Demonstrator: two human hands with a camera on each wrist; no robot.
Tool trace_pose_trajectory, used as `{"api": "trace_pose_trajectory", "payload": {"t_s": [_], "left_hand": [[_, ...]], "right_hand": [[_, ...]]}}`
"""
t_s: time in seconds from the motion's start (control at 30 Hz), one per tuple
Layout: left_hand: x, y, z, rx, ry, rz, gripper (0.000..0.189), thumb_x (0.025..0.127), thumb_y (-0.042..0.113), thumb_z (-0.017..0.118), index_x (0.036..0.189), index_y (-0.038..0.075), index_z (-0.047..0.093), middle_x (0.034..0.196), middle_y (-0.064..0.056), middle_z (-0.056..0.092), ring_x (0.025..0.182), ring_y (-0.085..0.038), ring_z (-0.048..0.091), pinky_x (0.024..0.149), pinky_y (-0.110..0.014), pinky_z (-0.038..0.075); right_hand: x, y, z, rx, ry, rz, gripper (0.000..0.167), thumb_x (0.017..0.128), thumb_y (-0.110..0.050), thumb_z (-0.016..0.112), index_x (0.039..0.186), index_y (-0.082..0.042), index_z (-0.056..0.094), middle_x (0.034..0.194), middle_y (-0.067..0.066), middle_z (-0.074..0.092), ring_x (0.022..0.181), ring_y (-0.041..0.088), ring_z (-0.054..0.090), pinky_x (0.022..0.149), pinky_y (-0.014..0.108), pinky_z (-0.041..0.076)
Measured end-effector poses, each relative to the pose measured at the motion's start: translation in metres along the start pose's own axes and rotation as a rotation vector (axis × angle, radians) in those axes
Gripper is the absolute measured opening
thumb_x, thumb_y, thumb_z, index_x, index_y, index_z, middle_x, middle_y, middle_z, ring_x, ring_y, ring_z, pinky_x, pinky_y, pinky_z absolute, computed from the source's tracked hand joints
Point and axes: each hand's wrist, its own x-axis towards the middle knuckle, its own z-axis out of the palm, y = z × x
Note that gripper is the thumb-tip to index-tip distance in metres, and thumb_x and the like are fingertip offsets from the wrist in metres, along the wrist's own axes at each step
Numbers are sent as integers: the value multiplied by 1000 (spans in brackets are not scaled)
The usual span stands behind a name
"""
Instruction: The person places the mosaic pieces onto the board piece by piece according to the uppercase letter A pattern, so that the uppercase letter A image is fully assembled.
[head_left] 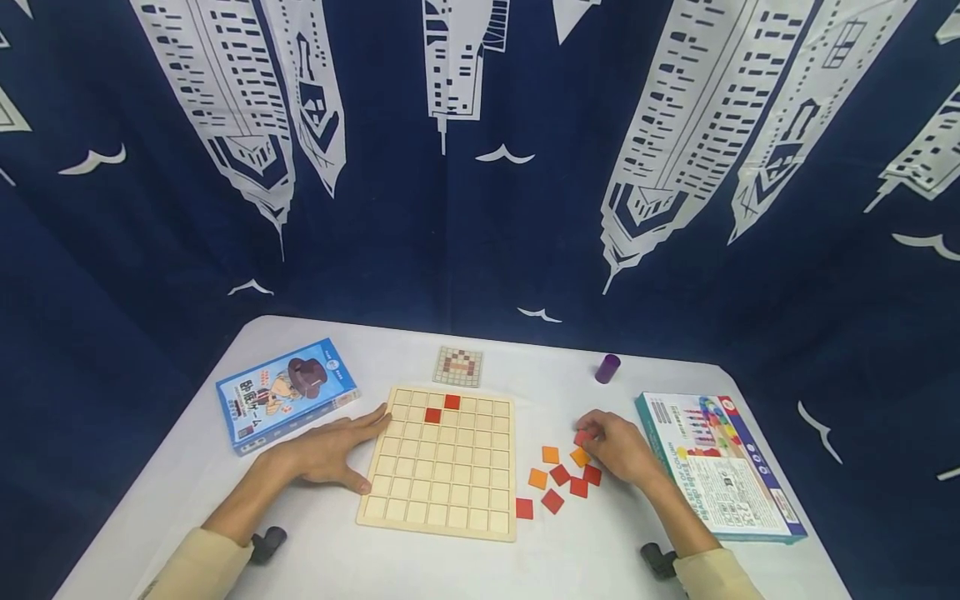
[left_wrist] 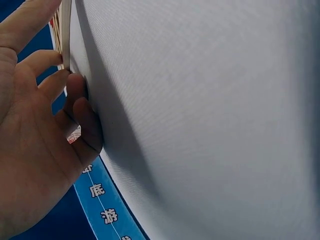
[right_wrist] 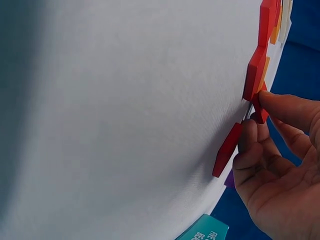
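Mid-desk (head_left: 322, 554), a pale gridded board (head_left: 448, 479); two red squares sit in its cells, one in the far row, one in the next row, diagonally nearer and left. Left hand (head_left: 333, 450) loose and spread, thumb and fingertips touching the board's left edge. Right hand (head_left: 621, 447) pinches a red tile (head_left: 582, 437) right of the board, above scattered orange and red loose tiles (head_left: 552, 501). Pattern card (head_left: 458, 367) just beyond the board's far edge. Blue box (head_left: 287, 393) far left; purple cylinder (head_left: 607, 368) far right; teal-edged box (head_left: 723, 467) at right.
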Motion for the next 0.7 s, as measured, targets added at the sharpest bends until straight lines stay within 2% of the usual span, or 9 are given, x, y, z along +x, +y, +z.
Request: {"api": "trace_pose_trajectory", "payload": {"t_s": [0.17, 0.4, 0.7], "left_hand": [[0, 1, 0, -4, 0, -11, 114, 70, 49, 86, 160, 15, 26, 169, -7, 12, 152, -38, 22, 121, -61, 20], [-1, 2, -1, -6, 2, -22, 114, 69, 48, 86, 160, 16, 27, 169, -6, 13, 151, -39, 22, 121, -62, 20], [-1, 3, 0, 3, 5, -19, 112, 70, 47, 86, 160, 16, 27, 169, -6, 13, 151, -40, 22, 120, -62, 22]], "right_hand": [[0, -1, 1, 1, 14, 0, 29, 86, -4, 75, 114, -10, 70, 96, 3, 67, 82, 18, 57, 72, 29, 54], [2, -5, 2, 42, 46, 17, 25, 89, -6, 73, 114, -10, 70, 102, 4, 68, 90, 21, 60, 79, 32, 57], [12, -29, 6, 127, 51, 1, 21, 92, -8, 71, 112, -13, 72, 95, 2, 65, 77, 18, 57, 62, 25, 51]]}}
